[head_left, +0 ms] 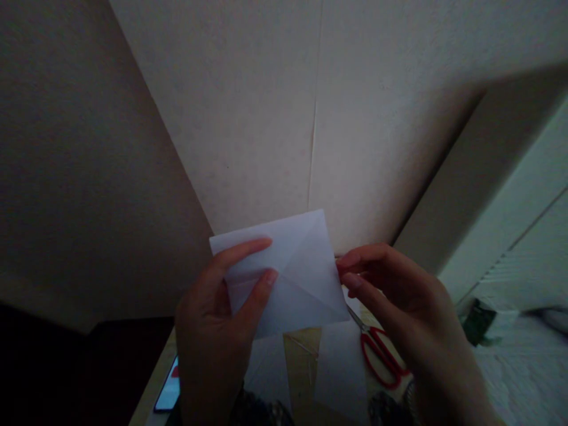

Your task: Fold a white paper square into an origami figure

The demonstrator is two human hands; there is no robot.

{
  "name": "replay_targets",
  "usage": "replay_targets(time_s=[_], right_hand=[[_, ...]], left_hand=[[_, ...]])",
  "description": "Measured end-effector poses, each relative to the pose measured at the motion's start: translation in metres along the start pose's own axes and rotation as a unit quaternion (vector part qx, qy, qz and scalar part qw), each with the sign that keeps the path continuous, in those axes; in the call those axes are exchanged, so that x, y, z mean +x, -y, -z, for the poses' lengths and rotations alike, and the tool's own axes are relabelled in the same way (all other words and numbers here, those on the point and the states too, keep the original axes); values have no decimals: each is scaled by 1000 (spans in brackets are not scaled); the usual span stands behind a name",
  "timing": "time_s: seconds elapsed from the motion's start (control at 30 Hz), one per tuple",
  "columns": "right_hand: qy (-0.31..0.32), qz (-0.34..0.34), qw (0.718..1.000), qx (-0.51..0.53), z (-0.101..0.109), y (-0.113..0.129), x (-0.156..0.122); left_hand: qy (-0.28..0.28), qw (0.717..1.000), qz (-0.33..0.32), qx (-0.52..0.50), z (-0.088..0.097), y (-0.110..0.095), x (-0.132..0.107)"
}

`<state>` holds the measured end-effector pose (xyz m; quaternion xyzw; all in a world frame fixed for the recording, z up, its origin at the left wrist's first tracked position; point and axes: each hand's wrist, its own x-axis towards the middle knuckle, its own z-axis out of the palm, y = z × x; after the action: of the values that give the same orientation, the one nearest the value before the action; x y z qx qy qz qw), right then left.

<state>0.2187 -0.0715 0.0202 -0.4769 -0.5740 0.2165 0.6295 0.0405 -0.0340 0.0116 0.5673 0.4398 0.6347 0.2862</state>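
Holding a white sheet (302, 254) up above the bench (299, 384), the left hand (215, 319) grips it from the left side, index finger and thumb lying across its near face. The sheet looks close to square, so no long axis stands out; its top edge slants upward to the right, its upper right corner points highest, and its lower right corner points down toward the red-handled scissors (367, 330). Crease lines run diagonally over the face, meeting near the middle. At the sheet's right edge is the right hand (402, 296), finger and thumb bent close together; whether they pinch the paper, I cannot tell. Below, on the bench, lie a left paper piece (268, 367) and a right paper piece (341, 370), a strip of bench between them. The scissors' blades point up and left, handles toward the right wrist. A lit phone (169, 390) lies beside the left wrist.
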Motion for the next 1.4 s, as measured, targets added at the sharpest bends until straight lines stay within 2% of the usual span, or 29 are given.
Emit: replay_targets(time_s=[0.37, 0.6, 0.83, 0.97, 1.1, 1.27, 1.4], right_hand=[[8, -33, 999, 14, -2, 1, 0], [20, -22, 999, 33, -1, -1, 1], [8, 36, 999, -12, 0, -6, -1], [32, 43, 998, -40, 1, -8, -5], [17, 61, 993, -96, 0, -7, -8], [9, 90, 983, -158, -2, -3, -11], [21, 100, 983, -155, -2, -1, -11]], left_hand=[[-12, 1000, 25, -3, 1, -2, 0], [10, 999, 48, -14, -2, -3, -1], [30, 998, 5, 59, -3, -4, -3], [66, 982, -84, 155, 1, 0, 0], [105, 968, -136, 182, 0, 6, 3], [116, 973, -127, 156, -4, 8, 1], [147, 972, -110, 148, -4, 4, -1]])
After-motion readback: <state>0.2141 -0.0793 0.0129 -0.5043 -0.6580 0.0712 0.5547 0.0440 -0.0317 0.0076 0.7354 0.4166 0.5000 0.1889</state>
